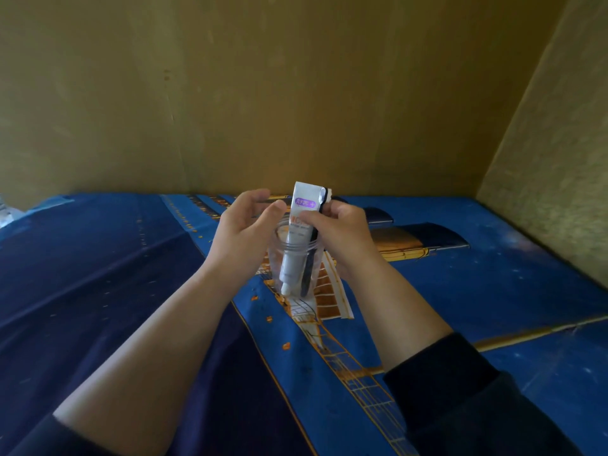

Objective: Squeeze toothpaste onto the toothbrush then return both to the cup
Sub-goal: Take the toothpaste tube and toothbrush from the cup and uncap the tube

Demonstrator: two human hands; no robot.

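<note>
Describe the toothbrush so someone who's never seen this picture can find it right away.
On the blue printed cloth, between the two hands, stands a clear plastic cup. Two things stand in it: a white toothpaste tube, cap down, and just right of it the toothbrush. It is the thin dark stick, its head up by the right hand with a white dab on it.

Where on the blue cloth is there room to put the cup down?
Plenty: the dark blue cloth left of the left hand is bare, and so is the stretch right of the right hand. It's crowded only between the hands, around the cup.
</note>
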